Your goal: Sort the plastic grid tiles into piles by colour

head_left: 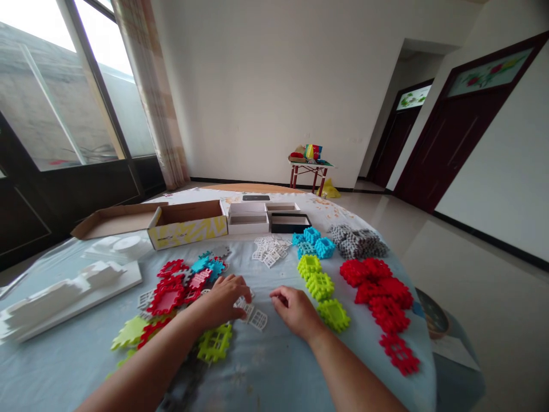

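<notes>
My left hand (pixel 226 298) is over the mixed heap, thumb and fingers apart and curved above a few white lattice window pieces (pixel 258 320); no piece is plainly in its grasp. To the right, my right hand (pixel 295 309) rests near the cloth with its fingers curled together, and anything inside them is hidden. Red toothed building pieces (pixel 166 300), blue ones (pixel 201 263) and lime green ones (pixel 215 343) lie jumbled around and partly under my left hand and forearm. Lime green stacks (pixel 333 315) stand just right of my right hand.
Farther back are a white window-piece pile (pixel 271 249), blue stacks (pixel 325 248), grey stacks (pixel 359 241) and red stacks (pixel 389 315). An open cardboard box (pixel 189 233), small white trays (pixel 249 223) and a black-edged tray (pixel 290 223) line the back. White foam (pixel 72 297) lies left.
</notes>
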### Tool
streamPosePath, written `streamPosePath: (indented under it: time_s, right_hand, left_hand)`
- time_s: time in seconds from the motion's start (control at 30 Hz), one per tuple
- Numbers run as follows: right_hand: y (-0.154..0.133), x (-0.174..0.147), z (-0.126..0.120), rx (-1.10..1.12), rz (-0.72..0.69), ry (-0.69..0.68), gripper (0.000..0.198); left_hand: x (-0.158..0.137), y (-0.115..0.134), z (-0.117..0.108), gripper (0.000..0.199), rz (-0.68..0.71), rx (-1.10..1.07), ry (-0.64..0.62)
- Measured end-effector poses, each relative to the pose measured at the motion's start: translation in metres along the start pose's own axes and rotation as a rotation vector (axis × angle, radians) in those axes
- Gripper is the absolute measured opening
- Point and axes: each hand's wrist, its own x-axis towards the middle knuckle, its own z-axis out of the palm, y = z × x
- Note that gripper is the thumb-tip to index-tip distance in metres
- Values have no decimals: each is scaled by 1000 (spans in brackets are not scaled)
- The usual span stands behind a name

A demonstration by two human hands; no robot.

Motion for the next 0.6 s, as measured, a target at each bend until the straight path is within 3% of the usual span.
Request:
streamPosePath:
  time_s: [0.17,0.33,0.5,0.6]
  right_hand:
    - [1,1,0,10,-4,-3,23]
    - [1,1,1,18,3,0,23]
    - [0,0,0,15,0,6,22]
    - [0,1,1,11,9,5,22]
  left_hand:
    - [0,2,-7,18,-38,-91,-26]
    - [-5,-2,-11,26,-38,-189,-79]
    - [-6,-5,-13,36,17,-242,71]
    - [-1,-3,-21,39,-36,-319,180]
